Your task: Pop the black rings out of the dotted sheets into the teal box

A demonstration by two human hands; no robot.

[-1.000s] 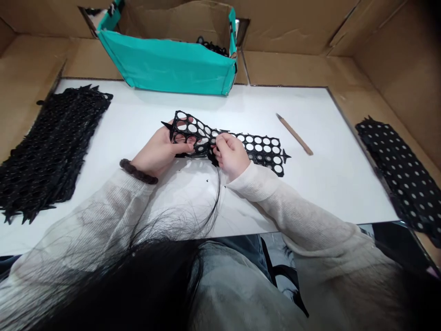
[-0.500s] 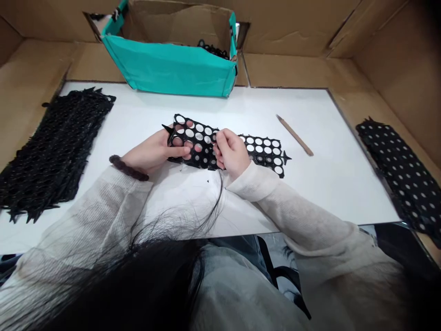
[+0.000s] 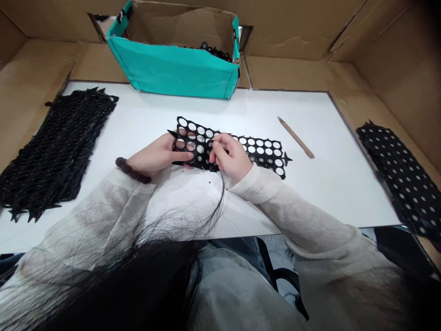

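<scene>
A black plastic sheet full of round holes [image 3: 263,152] lies across the middle of the white table top [image 3: 327,184]. My left hand [image 3: 156,155] grips its left end, thumb on top and fingers underneath. My right hand [image 3: 229,156] pinches the sheet near its middle, fingers curled on the black plastic. The sheet's left part is slightly raised off the table; its right end rests flat, with a pointed tab sticking out.
A thick stack of black spiky sheets [image 3: 51,147] lies at the left. Another stack of holed sheets [image 3: 403,177] sits on the right. A teal-taped cardboard box [image 3: 179,69] stands at the back. A wooden stick [image 3: 296,137] lies right of the sheet. Cardboard walls surround the table.
The sheet's left end has come down from a raised, bent position to nearly flat. Both hands have shifted slightly along it, still gripping.
</scene>
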